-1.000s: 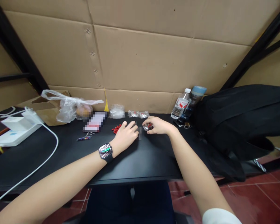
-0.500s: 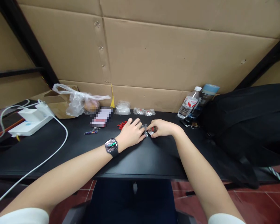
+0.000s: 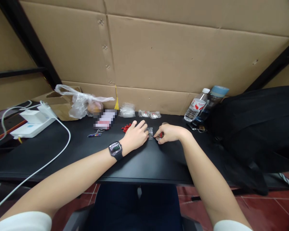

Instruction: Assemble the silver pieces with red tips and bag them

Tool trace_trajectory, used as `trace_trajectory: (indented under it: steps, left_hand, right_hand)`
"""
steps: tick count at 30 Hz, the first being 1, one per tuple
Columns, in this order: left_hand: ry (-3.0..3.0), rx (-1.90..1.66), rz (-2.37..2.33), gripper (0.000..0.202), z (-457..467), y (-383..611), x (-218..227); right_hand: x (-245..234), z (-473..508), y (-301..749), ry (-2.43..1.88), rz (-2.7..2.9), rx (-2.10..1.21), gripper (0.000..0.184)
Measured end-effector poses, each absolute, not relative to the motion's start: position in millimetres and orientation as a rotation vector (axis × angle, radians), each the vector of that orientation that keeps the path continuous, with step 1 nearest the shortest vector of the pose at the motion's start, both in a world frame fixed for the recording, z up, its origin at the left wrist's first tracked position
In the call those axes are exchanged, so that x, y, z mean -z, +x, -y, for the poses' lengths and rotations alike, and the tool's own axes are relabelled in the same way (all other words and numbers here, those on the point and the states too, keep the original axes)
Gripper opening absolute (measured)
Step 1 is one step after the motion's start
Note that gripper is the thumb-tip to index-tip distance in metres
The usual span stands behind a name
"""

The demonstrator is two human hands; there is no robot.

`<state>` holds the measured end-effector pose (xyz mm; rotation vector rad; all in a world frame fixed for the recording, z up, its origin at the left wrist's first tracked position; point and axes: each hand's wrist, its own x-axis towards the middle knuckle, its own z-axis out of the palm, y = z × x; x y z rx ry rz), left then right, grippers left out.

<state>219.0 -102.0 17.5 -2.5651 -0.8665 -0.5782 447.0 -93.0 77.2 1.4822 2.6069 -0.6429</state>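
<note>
My left hand [image 3: 136, 135], with a dark watch on its wrist, rests on the table with bent fingers. Its fingertips press on a small clear plastic bag [image 3: 150, 133] lying flat between my hands. My right hand [image 3: 170, 132] is closed in a pinch around a small round, shiny piece with red on it [image 3: 160, 136]; the fingers partly cover it, and its kind is unclear. Just beyond my left hand lies a heap of small red pieces [image 3: 126, 127], partly hidden by that hand.
At the back sit a stack of clear bags [image 3: 127, 110] and two filled bags [image 3: 149, 114]. A water bottle [image 3: 195, 106], a blue-lidded bottle [image 3: 218, 93] and a black backpack [image 3: 252, 128] stand right. Left are a knotted plastic bag [image 3: 79, 104] and a power strip [image 3: 32, 126].
My right hand has drawn slightly right, away from the clear bag, with the round piece in its fingers. The left hand stays nearly where it was.
</note>
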Motion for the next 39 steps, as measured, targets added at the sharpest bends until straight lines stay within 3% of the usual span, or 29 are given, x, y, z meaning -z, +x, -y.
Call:
trace_trajectory:
  steps: [5, 11, 20, 31, 39]
  left_hand:
    - [-2.598, 0.628, 0.875, 0.021, 99.5, 218.2, -16.9]
    - [-2.586, 0.608, 0.875, 0.023, 100.5, 218.5, -18.2]
    - [-2.538, 0.591, 0.877, 0.02, 101.6, 218.9, -18.2]
    - [-2.502, 0.585, 0.899, 0.02, 100.1, 218.0, -17.8]
    - [-2.551, 0.5, 0.933, 0.028, 98.6, 219.0, -15.1]
  right_hand:
    - [-80.9, 96.3, 445.9, 1.516, -2.637, 0.601, 0.037]
    - [-79.3, 96.4, 445.8, 1.502, -2.733, 0.574, 0.057]
    - [-75.9, 97.6, 436.2, 1.604, -2.592, 0.423, 0.051]
    - [-91.4, 106.8, 436.6, 1.492, -2.477, 0.629, 0.039]
    - [-95.5, 106.2, 437.3, 1.515, -2.381, 0.617, 0.058]
